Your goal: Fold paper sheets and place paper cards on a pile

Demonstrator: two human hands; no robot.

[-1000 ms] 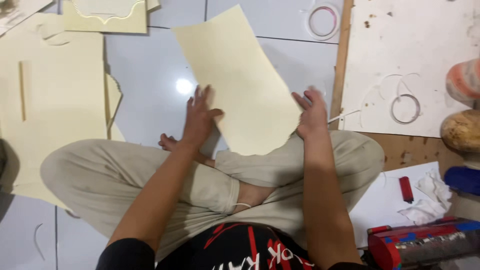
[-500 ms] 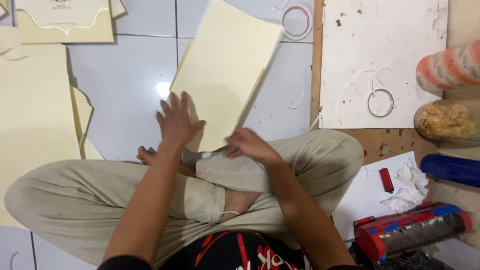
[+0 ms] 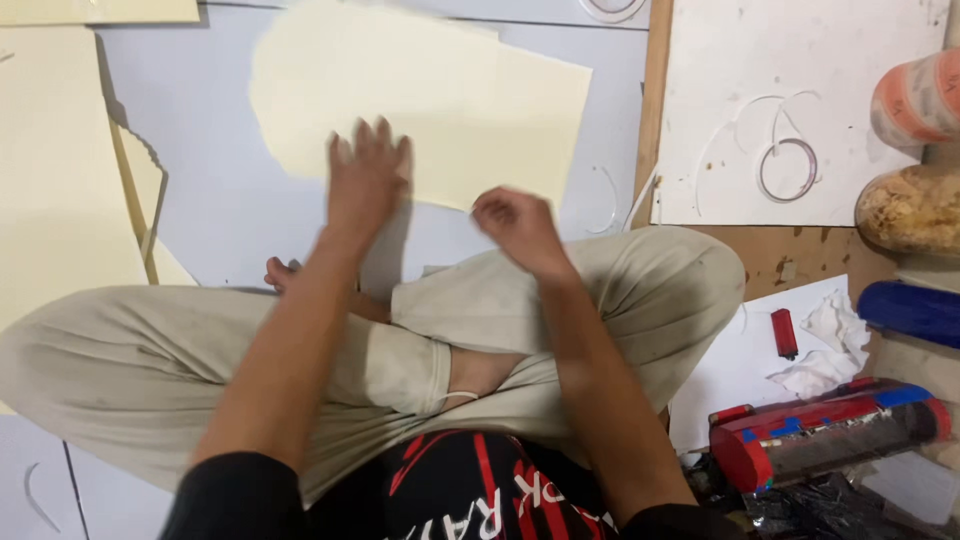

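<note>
Cream sheets (image 3: 50,170) lie at far left on the tiled floor (image 3: 215,190). Left hand (image 3: 365,180), fingers spread, presses flat on the cream card sheet (image 3: 440,110) ahead of the crossed legs. Right hand (image 3: 515,225), fingers loosely curled, hovers at its near edge. White board (image 3: 800,100) lies at right.

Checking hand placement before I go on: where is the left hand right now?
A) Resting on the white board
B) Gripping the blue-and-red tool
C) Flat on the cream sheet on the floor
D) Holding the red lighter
C: the left hand lies spread, fingers open, on the near edge of the cream sheet.
</note>
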